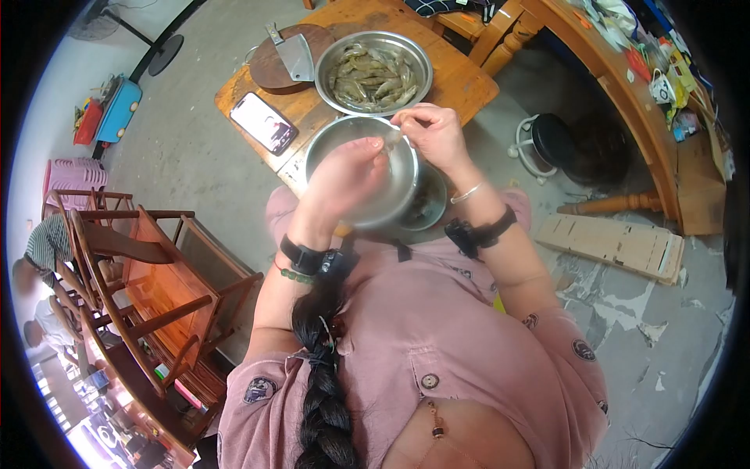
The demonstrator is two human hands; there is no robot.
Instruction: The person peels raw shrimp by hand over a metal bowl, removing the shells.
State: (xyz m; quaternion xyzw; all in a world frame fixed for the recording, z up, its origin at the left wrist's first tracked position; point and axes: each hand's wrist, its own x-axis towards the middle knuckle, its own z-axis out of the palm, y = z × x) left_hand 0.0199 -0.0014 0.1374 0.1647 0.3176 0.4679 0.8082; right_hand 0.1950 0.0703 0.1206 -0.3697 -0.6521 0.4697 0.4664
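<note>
Above a steel basin (319, 148), my left hand (348, 181) and my right hand (434, 137) meet with fingertips pinched together. Between them is a small greyish shrimp (393, 139), mostly covered by the fingers and blurred. My left hand is closed on one side of it, and my right thumb and forefinger pinch the other. Just beyond the basin, a steel bowl (426, 66) holds many whole raw shrimp (373, 76). Under my right wrist, partly behind the basin, sits a greenish see-through bowl (440, 209); its dark contents are unclear.
On the wooden table (461, 90), a cleaver (296, 57) lies across a round cutting board (266, 72), near a lit phone (264, 123). A black-topped stool (553, 142) and flat cardboard (613, 246) are at right. Wooden benches (168, 289) and two people are at left.
</note>
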